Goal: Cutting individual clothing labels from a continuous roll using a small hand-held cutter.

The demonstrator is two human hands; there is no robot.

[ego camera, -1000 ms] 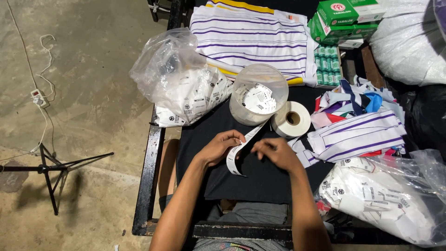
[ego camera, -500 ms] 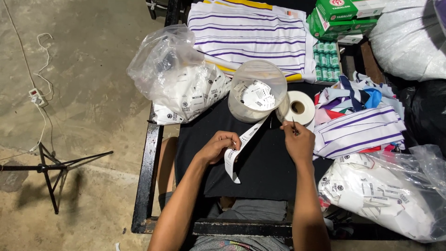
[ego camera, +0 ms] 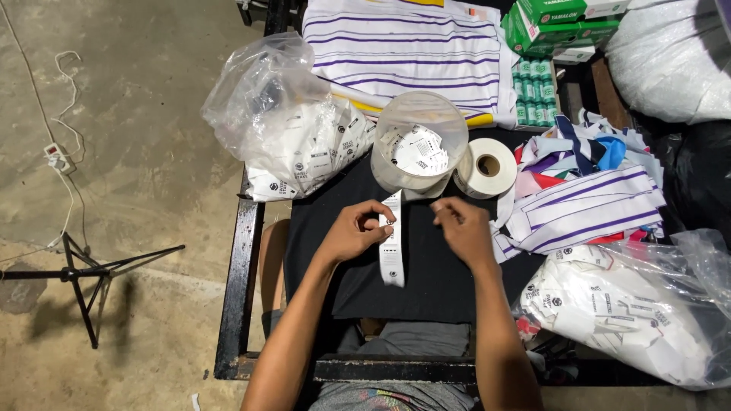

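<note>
White label strip (ego camera: 391, 242) hangs vertical, pinched by left hand (ego camera: 355, 230) fingers.

Striped fabric (ego camera: 403, 46) lies above; green boxes (ego camera: 563, 19) beside; tripod (ego camera: 76, 270) on floor.

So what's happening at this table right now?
A person sits at a black-topped table. Their left hand pinches a white strip of printed labels that hangs down over the black surface. Their right hand hovers close by, fingertips pinched, though what it holds is too small to tell. Just beyond stand a clear plastic tub with tags inside and a white label roll.
</note>
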